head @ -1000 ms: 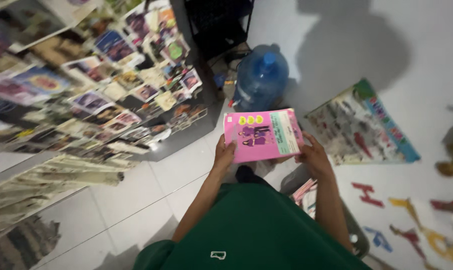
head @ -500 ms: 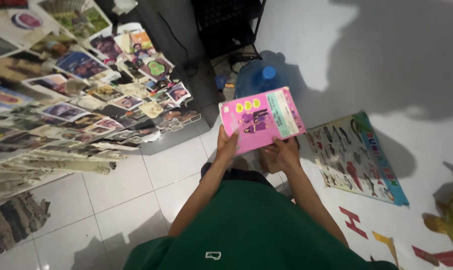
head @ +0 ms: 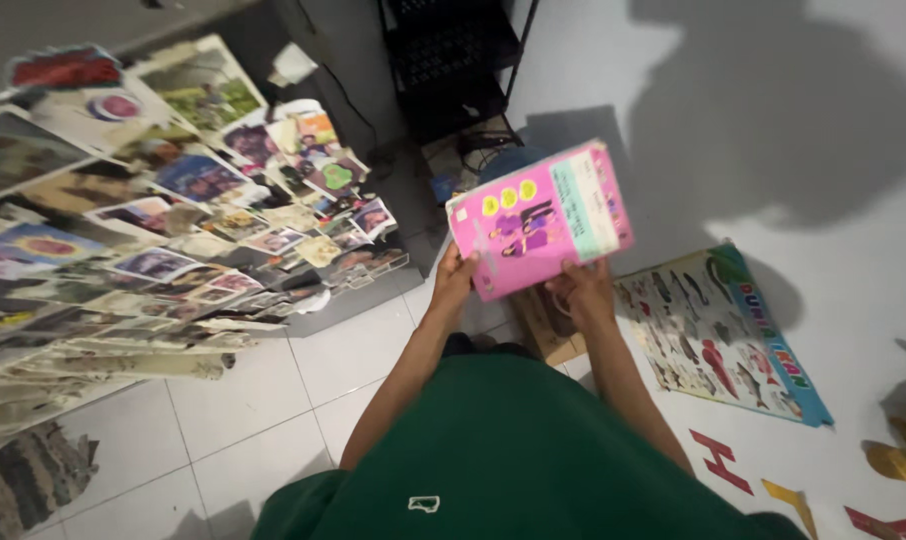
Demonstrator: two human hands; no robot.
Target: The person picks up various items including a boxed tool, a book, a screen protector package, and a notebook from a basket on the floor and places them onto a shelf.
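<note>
The white tiled floor (head: 273, 400) fills most of the head view, and a broad shadow falls across it at 1 o'clock. At 9 to 10 o'clock a large slanted spread of printed pictures (head: 163, 215) runs up toward the top left, many small photos and cards overlapping one another on a dark board. The person's green shirt (head: 513, 450) takes the bottom middle at 6 o'clock, with both bare forearms reaching up from it. At 3 to 4 o'clock a colourful poster of fish (head: 718, 335) lies flat on the floor, its blue edge on the far side. At 12 o'clock a black wire rack (head: 453, 55) stands by the grey wall, cables trailing below it.

Just above the middle of the view, at about 12 o'clock from the shirt, is a pink book (head: 540, 217), tilted so its right end sits higher, its cover showing yellow circles, dark figures and a pale green strip. The left hand (head: 455, 270) grips its lower left corner, thumb on the cover. The right hand (head: 581, 290) holds the lower edge near the right, fingers curled under it. Both hands are closed on the book and it is held above the floor. A brown flat piece of cardboard (head: 551, 335) lies on the floor just below the right hand. Red and yellow cut-out letters (head: 718, 460) lie at 4 to 5 o'clock.
</note>
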